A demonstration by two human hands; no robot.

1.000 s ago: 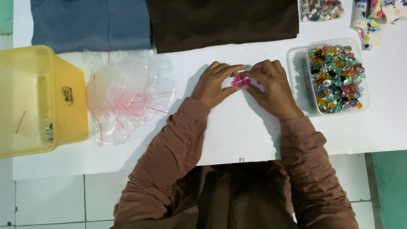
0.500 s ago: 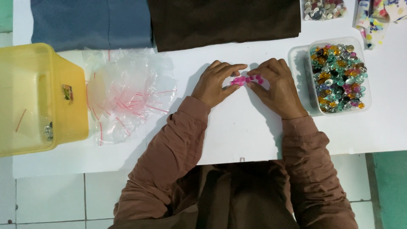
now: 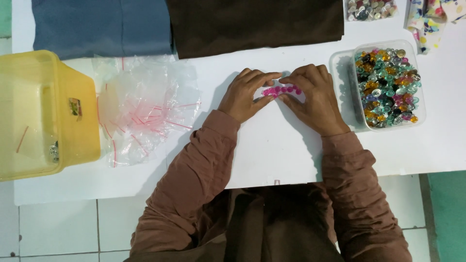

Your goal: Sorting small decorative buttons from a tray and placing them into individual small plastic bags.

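Where the desk (image 3: 272, 160) begins at the left: a yellow bin (image 3: 46, 114), then a heap of clear bags (image 3: 145, 109) with red strips, blue cloth (image 3: 102, 26) and brown cloth (image 3: 257, 22) behind. At the middle, left hand (image 3: 245, 94) and right hand (image 3: 315, 99) meeting, fingertips pinched around a short row of pink beads (image 3: 281, 90) flat on the desk. Probably light, hard and smooth, so apt to roll or scatter; best pressed from both ends, not lifted singly. Further right, a clear tub (image 3: 388, 87) of mixed beads, a second tub (image 3: 371, 8) and patterned cloth (image 3: 432, 17) at the far corner.
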